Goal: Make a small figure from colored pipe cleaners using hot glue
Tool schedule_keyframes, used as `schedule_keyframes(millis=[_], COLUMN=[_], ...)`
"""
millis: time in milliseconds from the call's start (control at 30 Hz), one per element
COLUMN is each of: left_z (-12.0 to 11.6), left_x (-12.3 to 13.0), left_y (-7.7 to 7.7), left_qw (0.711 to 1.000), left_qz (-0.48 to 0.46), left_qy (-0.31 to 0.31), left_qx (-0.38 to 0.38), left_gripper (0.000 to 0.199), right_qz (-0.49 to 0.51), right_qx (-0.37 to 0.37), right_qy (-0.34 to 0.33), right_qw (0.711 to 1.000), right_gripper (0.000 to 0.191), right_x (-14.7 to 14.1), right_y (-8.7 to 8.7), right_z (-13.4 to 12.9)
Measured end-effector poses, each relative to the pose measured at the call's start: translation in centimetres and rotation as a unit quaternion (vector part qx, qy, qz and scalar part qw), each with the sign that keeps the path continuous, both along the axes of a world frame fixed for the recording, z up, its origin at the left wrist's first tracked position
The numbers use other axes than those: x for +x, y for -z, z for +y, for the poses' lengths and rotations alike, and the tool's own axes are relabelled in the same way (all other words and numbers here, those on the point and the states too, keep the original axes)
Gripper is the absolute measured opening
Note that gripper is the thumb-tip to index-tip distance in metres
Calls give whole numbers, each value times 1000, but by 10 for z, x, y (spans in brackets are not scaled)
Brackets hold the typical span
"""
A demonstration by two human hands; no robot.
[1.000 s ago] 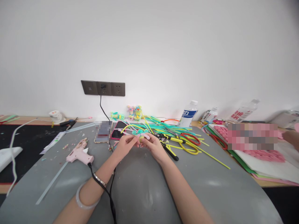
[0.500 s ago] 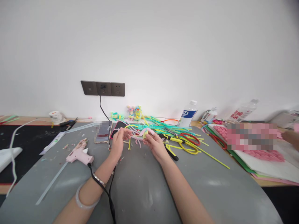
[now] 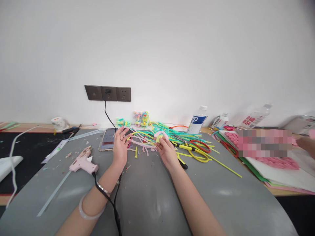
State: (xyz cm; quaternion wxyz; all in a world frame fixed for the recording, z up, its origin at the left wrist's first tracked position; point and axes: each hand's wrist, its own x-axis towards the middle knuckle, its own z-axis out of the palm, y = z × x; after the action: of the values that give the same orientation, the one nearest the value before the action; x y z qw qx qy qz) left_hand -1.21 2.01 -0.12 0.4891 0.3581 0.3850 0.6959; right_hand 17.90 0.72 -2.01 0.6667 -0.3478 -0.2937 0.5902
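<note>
My right hand grips a small fuzzy pink-and-yellow piece between thumb and fingers, over the middle of the grey table. To its left my left hand is raised with its fingers apart and nothing visible in it, beside a phone. Behind both hands lies a loose heap of teal, yellow and pink pipe cleaners. Small fuzzy figures stand by the wall. Pliers with yellow and black handles and scissors with red handles lie right of my right hand.
A pink glue gun lies at the left, its black cable passing over my left forearm. A bottle with a blue label stands behind the scissors. At the far right, another person's hand is near pink braided material.
My left hand has come away from the pink piece and its fingers have spread. My right hand, still holding the piece, has shifted slightly to the right.
</note>
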Motion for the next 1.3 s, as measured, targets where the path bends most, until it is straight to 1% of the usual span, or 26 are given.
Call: schedule_keyframes(millis=[67, 167, 367, 500, 533, 567, 633, 667, 733, 833, 933, 1000, 1067, 1167, 1233, 1300], left_z=[-1, -3, -5, -5, -5, -5, -6, -7, -8, -9, -9, -10, -11, -12, -13, -15], left_x=[2, 4, 4, 5, 6, 7, 9, 10, 12, 12, 11, 10, 10, 12, 14, 15], left_y=[-3, -5, -2, 0, 0, 0, 0, -1, -3, -8, -10, -11, -12, -13, -14, -14], left_qw=[1000, 998, 996, 993, 993, 992, 989, 987, 981, 968, 951, 944, 941, 940, 938, 936], left_qz=[-20, -20, 12, 19, 20, 21, 14, 6, -19, -64, -93, -92, -85, -92, -105, -113], left_qy=[24, 54, 86, 112, 118, 124, 143, 153, 173, 210, 262, 285, 294, 292, 291, 294], left_qx=[-6, -17, -32, -22, -21, -24, -43, -55, -86, -123, -136, -139, -143, -153, -157, -157], left_gripper=[40, 42, 55, 64, 62, 55, 30, 24, 38, 47, 65, 71, 72, 66, 64, 63], right_qz=[1, 3, 13, 16, 16, 16, 17, 17, 17, 12, 4, -2, -7, -16, -19, -12], right_qx=[2, 5, 9, 12, 13, 14, 14, 14, 15, 19, 23, 27, 31, 33, 33, 34], right_qy=[-3, -4, 2, 7, 7, 6, 5, 5, 3, -6, -22, -35, -48, -70, -103, -157], right_qw=[1000, 1000, 1000, 1000, 1000, 1000, 1000, 1000, 1000, 1000, 999, 999, 998, 997, 994, 987], right_gripper=[35, 35, 36, 35, 35, 35, 36, 37, 39, 38, 36, 34, 32, 31, 29, 28], right_x=[-2, -5, -6, -5, -5, -5, -5, -5, -5, -6, -7, -8, -9, -9, -10, -12], right_y=[-2, -5, -8, -8, -8, -7, -7, -7, -7, -7, -6, -6, -6, -8, -9, -11], right_z=[-2, -3, -4, -3, -3, -3, -3, -3, -3, -3, -4, -4, -5, -7, -10, -13])
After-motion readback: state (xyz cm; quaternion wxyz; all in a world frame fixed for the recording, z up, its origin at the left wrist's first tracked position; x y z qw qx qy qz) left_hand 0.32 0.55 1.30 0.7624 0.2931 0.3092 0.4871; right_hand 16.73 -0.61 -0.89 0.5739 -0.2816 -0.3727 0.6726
